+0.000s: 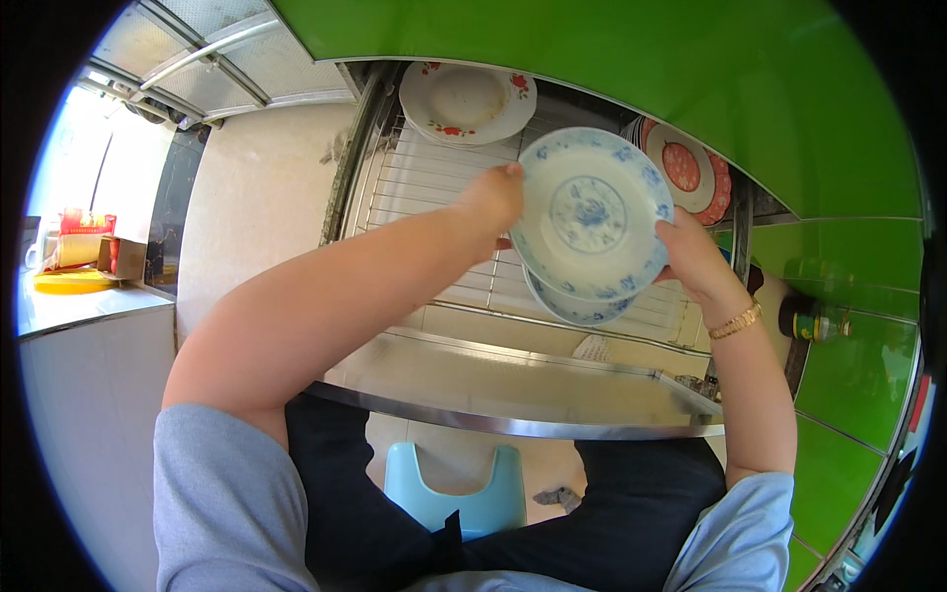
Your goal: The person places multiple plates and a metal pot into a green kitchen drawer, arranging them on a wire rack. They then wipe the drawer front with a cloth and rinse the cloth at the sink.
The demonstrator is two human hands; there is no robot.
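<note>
Both hands hold a white plate with blue floral decoration [592, 214] above a pulled-out wire dish rack [444, 189]. My left hand [497, 203] grips its left rim, thumb on top and a fingertip showing below. On its right rim, my right hand [688, 248] has the thumb over the edge and fingers under it. Partly hidden beneath is another blue-patterned dish [581, 311]; whether the two touch cannot be told. White plates with red flowers [467, 103] lie at the rack's back left. Red-and-white patterned plates [681, 166] stand tilted at its back right.
The drawer's metal front edge [518, 427] crosses before my legs. Green cabinet panels [592, 37] border the back and right. A dark bottle [806, 318] is at the right. Below are a light-blue plastic stool [455, 503] and a grey cloth item [558, 498] on the floor.
</note>
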